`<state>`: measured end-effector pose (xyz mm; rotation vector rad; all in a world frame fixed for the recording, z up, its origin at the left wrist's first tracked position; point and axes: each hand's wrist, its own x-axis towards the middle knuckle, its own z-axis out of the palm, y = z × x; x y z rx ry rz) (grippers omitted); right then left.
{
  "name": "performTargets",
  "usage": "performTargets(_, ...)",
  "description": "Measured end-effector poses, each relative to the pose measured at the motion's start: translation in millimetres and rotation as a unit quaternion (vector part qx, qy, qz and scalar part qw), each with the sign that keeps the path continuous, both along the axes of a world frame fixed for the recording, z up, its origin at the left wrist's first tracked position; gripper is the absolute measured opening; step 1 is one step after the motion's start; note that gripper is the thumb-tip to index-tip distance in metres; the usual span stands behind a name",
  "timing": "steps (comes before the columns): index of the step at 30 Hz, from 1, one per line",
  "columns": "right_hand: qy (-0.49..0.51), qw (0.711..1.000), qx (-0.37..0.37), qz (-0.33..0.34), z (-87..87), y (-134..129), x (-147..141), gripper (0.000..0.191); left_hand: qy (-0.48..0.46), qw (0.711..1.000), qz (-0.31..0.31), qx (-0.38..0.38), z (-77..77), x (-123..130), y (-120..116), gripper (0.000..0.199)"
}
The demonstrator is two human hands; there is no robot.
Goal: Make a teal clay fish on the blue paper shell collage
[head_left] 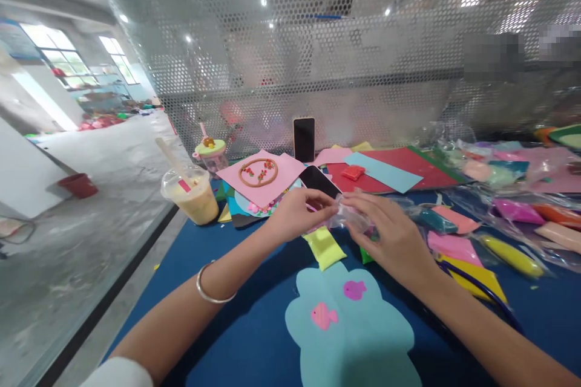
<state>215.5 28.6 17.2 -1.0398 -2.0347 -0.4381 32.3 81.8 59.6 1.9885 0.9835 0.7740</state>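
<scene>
My left hand (303, 213) and my right hand (385, 227) meet over the table, fingers closed on a small clear plastic bag (347, 216) with something pale in it. Just below them lies a yellow packet of clay (325, 248), and a green packet (365, 255) shows partly under my right hand. Nearer to me rests a light-blue scalloped paper (354, 338). On it are a pink striped fish (324, 315) and a purple fish (354, 289). My forearm shades the lower part of the paper.
A drink cup with a straw (193, 193) stands at the table's left edge. Behind my hands are a pink card with a brown ring (258, 174), an upright phone (304, 139) and a red sheet (408, 166). Clay packets (512, 254) crowd the right. A perforated metal screen (290, 60) closes the back.
</scene>
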Motion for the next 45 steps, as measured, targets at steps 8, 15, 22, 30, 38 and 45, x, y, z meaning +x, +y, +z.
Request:
performTargets(8, -0.029, 0.996, 0.034, -0.072, -2.9, -11.6, -4.6, 0.005, -0.053, 0.993, 0.001, -0.104, -10.3, -4.7, 2.4, 0.016)
performTargets(15, 0.143, 0.953, -0.267, -0.005, 0.5, -21.6, -9.6, 0.023, -0.085, 0.983, -0.064, -0.152, -12.3, 4.3, -10.2, 0.01)
performTargets(22, 0.15, 0.912, -0.383, 0.011, -2.8, -22.2, -7.8, 0.035, -0.045, 0.992, -0.039, -0.113, -19.9, 8.6, -22.7, 0.011)
performTargets(30, 0.139, 0.895, -0.411, 0.103, -2.7, -18.6, -5.7, 0.04, -0.04, 0.976, -0.104, -0.188, -17.4, 3.6, -23.0, 0.02)
performTargets(38, 0.222, 0.845, -0.452, 0.179, -1.8, -20.6, 1.2, 0.04, -0.1, 0.948, -0.15, -0.261, -12.7, 3.3, -20.0, 0.033)
performTargets(45, 0.27, 0.809, -0.48, 0.206, 3.1, -25.9, -0.4, 0.036, -0.132, 0.923, -0.203, -0.3, -6.0, 1.5, -19.6, 0.027)
